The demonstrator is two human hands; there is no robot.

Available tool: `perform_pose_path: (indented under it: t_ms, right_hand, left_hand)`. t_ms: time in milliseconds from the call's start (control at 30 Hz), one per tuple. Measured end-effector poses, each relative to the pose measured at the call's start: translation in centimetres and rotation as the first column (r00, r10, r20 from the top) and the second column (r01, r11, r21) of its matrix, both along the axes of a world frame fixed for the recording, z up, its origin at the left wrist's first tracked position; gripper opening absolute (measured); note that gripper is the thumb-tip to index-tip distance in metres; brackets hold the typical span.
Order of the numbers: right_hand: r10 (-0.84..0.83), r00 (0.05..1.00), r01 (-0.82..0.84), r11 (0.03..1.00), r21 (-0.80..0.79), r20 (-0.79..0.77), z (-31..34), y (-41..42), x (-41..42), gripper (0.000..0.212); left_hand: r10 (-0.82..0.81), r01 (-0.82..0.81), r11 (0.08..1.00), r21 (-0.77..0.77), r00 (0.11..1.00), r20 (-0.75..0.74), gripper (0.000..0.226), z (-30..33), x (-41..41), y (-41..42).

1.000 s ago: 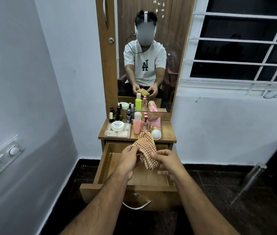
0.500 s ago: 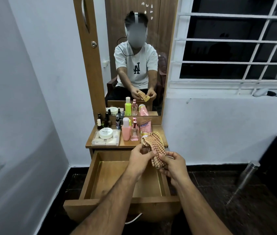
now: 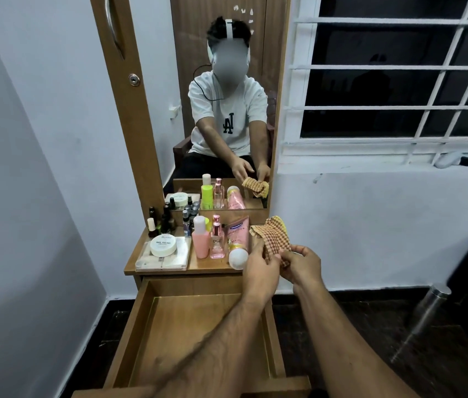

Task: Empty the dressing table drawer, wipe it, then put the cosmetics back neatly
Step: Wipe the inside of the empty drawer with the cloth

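Observation:
The wooden drawer [image 3: 141,320] is pulled out and bare inside. Both hands hold a checked orange-brown cloth [image 3: 274,235] above its right rear corner, by the tabletop's right end. My left hand [image 3: 261,275] grips the cloth's left side and my right hand [image 3: 303,265] pinches its lower right part. On the dressing table top [image 3: 198,265] stand a pink bottle [image 3: 201,239], a perfume bottle [image 3: 217,242], a lying pink tube [image 3: 237,239], a white round jar [image 3: 164,247] on a clear box [image 3: 146,261], and small dark bottles [image 3: 161,221].
A tall mirror [image 3: 227,110] rises behind the tabletop and reflects a person seated. White walls close in on the left and behind. A barred window [image 3: 399,67] is at the right. A steel bottle [image 3: 427,305] stands on the dark floor at the right.
The view has swung right and closer. My hands have carried the cloth up and to the right, from over the drawer's middle to its right rear corner.

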State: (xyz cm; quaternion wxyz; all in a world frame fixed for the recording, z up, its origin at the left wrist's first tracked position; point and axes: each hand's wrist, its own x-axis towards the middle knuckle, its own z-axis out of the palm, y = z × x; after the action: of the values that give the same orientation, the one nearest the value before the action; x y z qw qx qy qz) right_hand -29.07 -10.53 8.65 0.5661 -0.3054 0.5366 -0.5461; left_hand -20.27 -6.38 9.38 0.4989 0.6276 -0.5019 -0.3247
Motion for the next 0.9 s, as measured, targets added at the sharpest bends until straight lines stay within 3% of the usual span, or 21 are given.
perform_pose_path:
  t_ms: [200, 300, 367, 433, 500, 567, 667, 900]
  right_hand:
    - [0.0, 0.997, 0.002, 1.0, 0.024, -0.082, -1.2, -3.3, 1.3, 0.009]
    - [0.037, 0.946, -0.038, 0.999, 0.002, -0.323, -1.5, -4.3, 1.5, 0.009]
    - [0.078, 0.821, -0.103, 0.995, -0.013, -0.566, -1.3, -4.7, 1.3, 0.022]
    - [0.095, 0.626, -0.16, 0.987, -0.007, -0.774, -0.9, -4.7, 1.3, 0.034]
    - [0.109, 0.498, -0.18, 0.983, 0.021, -0.86, -0.7, -4.9, 1.1, 0.039]
    - [0.142, 0.45, -0.203, 0.978, 0.054, -0.882, -0.5, -5.2, 1.0, 0.039]
    - [0.179, 0.452, -0.241, 0.968, 0.074, -0.874, -0.5, -5.7, 0.7, 0.036]
    - [0.172, 0.662, -0.234, 0.972, 0.018, -0.73, -1.7, -5.9, -0.5, 0.029]
  left_hand:
    - [-0.133, 0.134, 0.991, -0.017, 0.989, 0.067, 0.041, -0.2, 0.0, -1.2]
    - [-0.194, 0.194, 0.981, 0.015, 0.976, 0.102, 0.048, -0.7, 0.2, -1.8]
    - [-0.217, 0.213, 0.976, 0.042, 0.968, 0.129, 0.056, -0.9, 0.2, -2.1]
    - [-0.22, 0.214, 0.975, 0.056, 0.966, 0.138, 0.071, -1.3, 0.1, -2.5]
    - [-0.21, 0.201, 0.976, 0.082, 0.968, 0.137, 0.092, -1.4, 0.0, -2.8]
    - [-0.218, 0.208, 0.973, 0.105, 0.971, 0.096, 0.094, -1.2, 0.0, -3.0]
    - [-0.221, 0.221, 0.97, 0.105, 0.975, -0.007, 0.094, -0.8, 0.2, -3.2]
    - [-0.252, 0.254, 0.965, 0.072, 0.967, -0.033, 0.065, 0.0, 0.8, -2.5]
